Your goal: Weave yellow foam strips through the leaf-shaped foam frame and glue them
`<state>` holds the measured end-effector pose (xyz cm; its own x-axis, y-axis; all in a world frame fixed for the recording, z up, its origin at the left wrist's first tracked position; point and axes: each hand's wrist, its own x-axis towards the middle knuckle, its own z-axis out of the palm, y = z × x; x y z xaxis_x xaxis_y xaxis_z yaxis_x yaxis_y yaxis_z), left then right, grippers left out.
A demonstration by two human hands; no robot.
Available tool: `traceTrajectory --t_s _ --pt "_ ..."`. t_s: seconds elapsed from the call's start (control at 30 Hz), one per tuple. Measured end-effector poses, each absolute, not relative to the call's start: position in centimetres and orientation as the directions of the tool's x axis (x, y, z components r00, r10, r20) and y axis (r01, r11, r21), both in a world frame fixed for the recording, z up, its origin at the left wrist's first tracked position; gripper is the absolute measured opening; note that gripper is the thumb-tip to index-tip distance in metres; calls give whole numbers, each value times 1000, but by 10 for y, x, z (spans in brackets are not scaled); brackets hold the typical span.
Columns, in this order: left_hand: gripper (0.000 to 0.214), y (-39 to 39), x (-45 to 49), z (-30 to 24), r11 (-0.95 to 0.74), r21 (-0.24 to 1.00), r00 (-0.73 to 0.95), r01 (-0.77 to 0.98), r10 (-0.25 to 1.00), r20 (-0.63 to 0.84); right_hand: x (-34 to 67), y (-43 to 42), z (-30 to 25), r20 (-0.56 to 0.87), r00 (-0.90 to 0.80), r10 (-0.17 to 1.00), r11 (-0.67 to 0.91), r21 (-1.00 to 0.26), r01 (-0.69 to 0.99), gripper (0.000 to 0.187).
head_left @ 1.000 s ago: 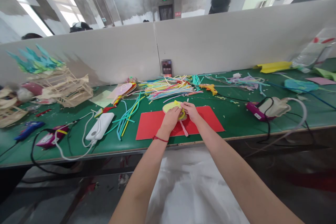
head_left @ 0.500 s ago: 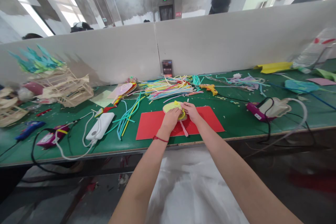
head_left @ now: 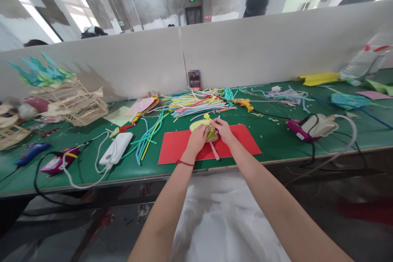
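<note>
A small pale-yellow fan-shaped craft piece [head_left: 194,125] with a pink handle [head_left: 215,151] lies over a red sheet [head_left: 173,147] in front of me. My left hand [head_left: 199,136] is closed at its left side, fingertips pinching a yellow strip [head_left: 210,134]. From the right, my right hand [head_left: 222,129] pinches the same strip over the piece. A small yellow bit [head_left: 207,116] sticks up at the piece's top edge. My fingers hide much of the strip and the middle of the piece.
Behind lies a heap of coloured strips [head_left: 196,105], with an orange glue gun [head_left: 244,104] beside it. To the left are loose strips [head_left: 150,137], a white power bank [head_left: 116,148] and wooden frames [head_left: 81,104]. A purple device [head_left: 299,130] with cables stands right.
Both hands stay at the craft piece with small finger movements. The yellow strip has shifted between the fingertips, and the small yellow bit at the top edge shows more clearly.
</note>
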<state>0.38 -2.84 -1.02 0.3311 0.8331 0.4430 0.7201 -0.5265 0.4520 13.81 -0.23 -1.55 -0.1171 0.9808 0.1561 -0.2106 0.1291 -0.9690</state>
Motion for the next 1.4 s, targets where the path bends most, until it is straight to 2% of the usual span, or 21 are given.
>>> traceTrajectory --t_s 0.17,0.37,0.57,0.83,1.2,1.4 --pt "15 -25 1 -13 -474 618 228 627 871 436 138 -3 -14 186 -124 975 166 -974 -156 32" --pt "18 -24 0 -14 -417 720 216 554 908 360 138 -4 -14 154 -113 982 127 -967 -220 32" --pt "19 -24 0 -15 -415 739 230 530 910 346 137 0 -17 139 -104 985 107 -958 -264 31" --pt "18 -22 -1 -17 -387 741 153 549 918 366 139 3 -21 128 -70 989 95 -930 -355 28" --pt "21 -25 0 -10 -355 804 88 478 930 358 140 3 -20 49 -85 995 5 -892 -452 32" --pt "22 -25 0 -10 -357 798 94 485 929 358 139 3 -20 74 -91 993 27 -902 -431 32"
